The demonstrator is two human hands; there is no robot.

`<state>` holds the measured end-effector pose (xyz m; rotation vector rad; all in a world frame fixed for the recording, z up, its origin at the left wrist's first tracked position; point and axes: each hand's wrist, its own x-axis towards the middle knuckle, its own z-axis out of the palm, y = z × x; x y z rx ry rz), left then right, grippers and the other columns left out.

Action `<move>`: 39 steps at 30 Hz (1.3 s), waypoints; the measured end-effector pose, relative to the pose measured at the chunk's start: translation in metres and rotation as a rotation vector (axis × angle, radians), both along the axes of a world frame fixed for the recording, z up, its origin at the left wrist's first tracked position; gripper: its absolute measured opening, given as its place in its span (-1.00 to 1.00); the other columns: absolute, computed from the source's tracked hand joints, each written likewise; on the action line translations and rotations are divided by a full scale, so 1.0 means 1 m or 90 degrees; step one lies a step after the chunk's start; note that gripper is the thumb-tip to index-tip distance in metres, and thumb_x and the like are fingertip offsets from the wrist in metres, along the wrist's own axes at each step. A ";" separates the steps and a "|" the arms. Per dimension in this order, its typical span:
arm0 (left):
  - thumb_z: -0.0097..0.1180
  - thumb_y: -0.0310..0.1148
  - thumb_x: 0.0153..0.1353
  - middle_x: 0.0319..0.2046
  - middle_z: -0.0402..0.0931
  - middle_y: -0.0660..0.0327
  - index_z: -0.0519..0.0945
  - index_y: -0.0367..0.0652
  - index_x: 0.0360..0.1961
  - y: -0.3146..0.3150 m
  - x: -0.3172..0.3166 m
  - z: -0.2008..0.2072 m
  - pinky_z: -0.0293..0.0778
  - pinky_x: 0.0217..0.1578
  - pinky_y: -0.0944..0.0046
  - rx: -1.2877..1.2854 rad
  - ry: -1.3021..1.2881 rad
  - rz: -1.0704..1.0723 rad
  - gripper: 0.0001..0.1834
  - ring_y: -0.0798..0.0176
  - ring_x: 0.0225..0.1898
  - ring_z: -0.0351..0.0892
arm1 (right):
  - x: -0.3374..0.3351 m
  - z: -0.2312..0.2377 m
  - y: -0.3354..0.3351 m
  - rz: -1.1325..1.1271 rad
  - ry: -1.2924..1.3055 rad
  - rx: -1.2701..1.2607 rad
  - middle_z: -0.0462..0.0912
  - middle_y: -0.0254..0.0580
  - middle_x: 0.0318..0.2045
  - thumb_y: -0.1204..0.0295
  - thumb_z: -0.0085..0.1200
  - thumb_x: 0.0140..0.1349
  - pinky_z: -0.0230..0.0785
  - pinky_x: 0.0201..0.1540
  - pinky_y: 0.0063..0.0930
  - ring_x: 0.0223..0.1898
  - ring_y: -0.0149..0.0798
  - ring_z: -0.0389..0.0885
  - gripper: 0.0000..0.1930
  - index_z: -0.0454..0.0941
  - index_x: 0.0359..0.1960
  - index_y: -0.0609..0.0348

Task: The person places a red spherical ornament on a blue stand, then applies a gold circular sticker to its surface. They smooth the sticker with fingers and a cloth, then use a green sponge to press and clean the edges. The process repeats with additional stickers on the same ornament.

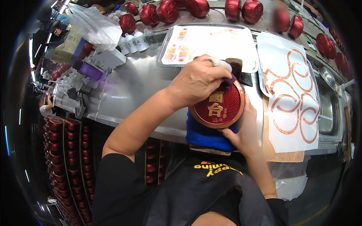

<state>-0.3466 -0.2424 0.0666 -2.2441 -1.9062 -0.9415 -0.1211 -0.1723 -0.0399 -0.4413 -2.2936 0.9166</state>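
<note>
Fingers bunched around a white cloth point(220, 64), the left hand point(198, 81) touches the upper edge of a dark-red round container point(233, 104) bearing gold characters, its lower right side gripped by the right hand point(243, 130), thumb and fingers parted, over a blue cloth point(203, 132) on the tabletop point(132, 86).

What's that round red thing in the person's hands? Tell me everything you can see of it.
The round red piece has a dotted, metallic-looking face with gold characters and a coppery rim. It is held with its face toward the camera. The right hand grips its lower right edge; the left hand, holding a whitish cloth, is at its upper edge. Below it lies blue cloth; whether they touch is unclear.
</note>
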 end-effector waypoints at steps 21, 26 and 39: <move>0.25 -0.57 0.18 -0.05 0.68 0.11 0.73 -0.13 -0.03 -0.037 -0.001 -0.007 0.36 0.25 0.02 0.047 0.007 0.081 -0.68 -0.01 0.08 0.58 | -0.001 -0.001 0.002 0.016 0.002 0.005 0.31 0.26 0.37 0.32 0.55 -0.11 0.19 0.38 0.03 0.33 0.26 0.31 0.19 0.00 0.52 0.43; 0.27 -0.47 0.15 -0.35 0.62 0.09 0.77 -0.14 -0.17 -0.003 -0.009 0.001 0.49 0.01 0.14 -0.027 -0.017 0.030 -0.80 -0.04 -0.11 0.57 | -0.002 -0.001 0.004 0.022 0.010 0.001 0.31 0.19 0.39 0.10 0.49 0.02 0.16 0.36 0.01 0.32 0.20 0.32 0.14 0.04 0.52 0.38; 0.26 -0.48 0.23 -0.05 0.70 0.02 0.76 -0.14 -0.01 -0.074 -0.006 -0.049 0.49 0.12 0.12 0.083 -0.193 0.162 -0.70 -0.02 0.04 0.62 | -0.006 0.002 -0.007 -0.034 0.006 -0.011 0.36 0.25 0.36 0.28 0.58 -0.09 0.24 0.35 -0.03 0.28 0.21 0.39 0.20 0.02 0.52 0.43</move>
